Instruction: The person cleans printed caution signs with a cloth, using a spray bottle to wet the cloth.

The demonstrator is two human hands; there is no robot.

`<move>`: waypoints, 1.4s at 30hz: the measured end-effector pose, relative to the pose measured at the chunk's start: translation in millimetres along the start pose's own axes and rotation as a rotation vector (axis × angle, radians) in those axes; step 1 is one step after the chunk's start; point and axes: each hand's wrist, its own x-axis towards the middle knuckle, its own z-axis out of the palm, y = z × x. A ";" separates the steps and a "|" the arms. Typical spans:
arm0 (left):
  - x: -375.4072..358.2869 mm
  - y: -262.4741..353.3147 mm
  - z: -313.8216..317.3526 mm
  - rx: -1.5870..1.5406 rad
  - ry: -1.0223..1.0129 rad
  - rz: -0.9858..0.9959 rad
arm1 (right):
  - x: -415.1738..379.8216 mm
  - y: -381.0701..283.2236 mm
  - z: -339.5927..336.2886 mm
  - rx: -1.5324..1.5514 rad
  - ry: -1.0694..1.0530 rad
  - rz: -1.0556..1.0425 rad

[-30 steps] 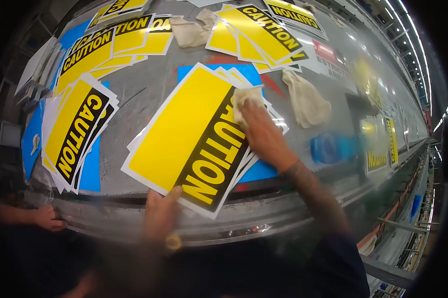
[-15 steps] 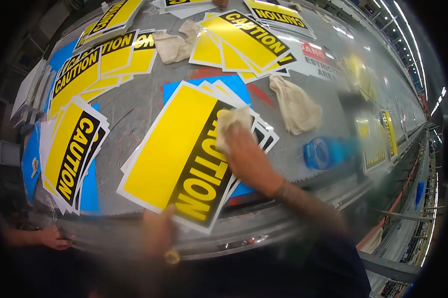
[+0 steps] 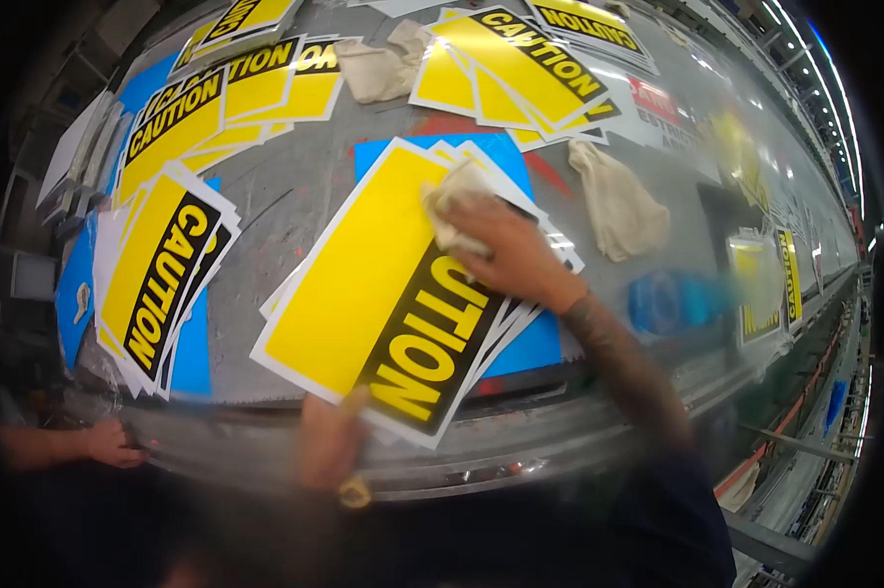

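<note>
A yellow and black caution sign [image 3: 354, 269] lies tilted on top of a fanned stack of signs, with a blue sheet [image 3: 373, 152] beneath. My right hand [image 3: 511, 250] presses a crumpled cream cloth [image 3: 455, 201] onto the sign's upper part, covering some of its letters. At the table's near edge, my left hand [image 3: 334, 441] pinches the sign's lower edge, thumb on top; its other fingers are blurred or hidden under the sign.
Another stack of caution signs [image 3: 163, 279] lies left, with more signs [image 3: 506, 73] farther back. Loose cloths [image 3: 618, 211] and a blurred blue bottle [image 3: 672, 299] sit on the grey table [image 3: 266, 196]. Another person's hand [image 3: 116, 443] rests at the near left edge.
My right hand has moved the cloth across the sign toward its upper yellow area, uncovering some black-band letters. My left hand stays at the lower edge. The whole view has shifted slightly.
</note>
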 end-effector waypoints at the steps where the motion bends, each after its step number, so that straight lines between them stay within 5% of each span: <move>1: -3.8 5.2 3.3 0.019 0.004 -0.031 | 4.5 9.7 2.8 -0.063 0.054 0.076; 5: 3.7 -12.1 -6.3 -0.051 -0.044 -0.041 | 10.2 -0.7 15.2 -0.171 0.032 0.046; 9: 6.8 -7.9 -8.0 -0.335 -0.140 -0.074 | -27.8 -102.2 35.8 0.325 -0.344 -0.184; 11: -1.2 11.8 7.9 -0.300 -0.080 -0.077 | -23.0 -104.2 22.2 0.190 -0.450 -0.353; 15: -4.9 0.3 -0.1 -0.172 -0.037 -0.034 | -9.1 11.2 5.6 -0.103 0.033 0.034; 17: -3.7 -0.7 1.8 -0.188 -0.032 0.001 | -8.8 17.4 -13.1 -0.135 0.009 0.164; 19: 2.5 -7.7 -6.2 0.038 -0.090 0.123 | -30.6 -4.5 4.6 -0.163 -0.060 0.096; 23: 3.8 3.1 -0.5 -0.054 -0.100 0.068 | -41.1 -70.9 8.4 -0.029 -0.235 -0.126; 27: -2.8 16.0 13.2 -0.307 -0.099 -0.019 | -36.3 -11.1 6.8 -0.083 0.040 0.124; 29: 0.9 15.1 6.7 -0.395 -0.167 -0.117 | -34.6 -48.7 9.2 -0.059 -0.028 0.106; 30: 2.0 18.1 11.0 -0.454 -0.171 -0.146 | -42.4 -80.2 17.8 0.212 -0.158 0.160; 31: 3.6 19.9 15.6 -0.511 -0.193 -0.173 | -51.2 -101.0 32.5 0.023 -0.248 -0.150; 34: 18.5 3.7 0.8 -0.671 -0.306 -0.220 | -72.5 -165.5 38.8 0.251 -0.399 -0.314; 37: 15.8 -7.6 -3.5 -0.498 -0.299 -0.218 | -71.7 -142.3 30.9 0.269 -0.478 -0.394; 42: 5.8 18.0 14.3 -0.575 -0.273 -0.214 | -69.5 -106.4 8.6 -0.002 -0.305 -0.138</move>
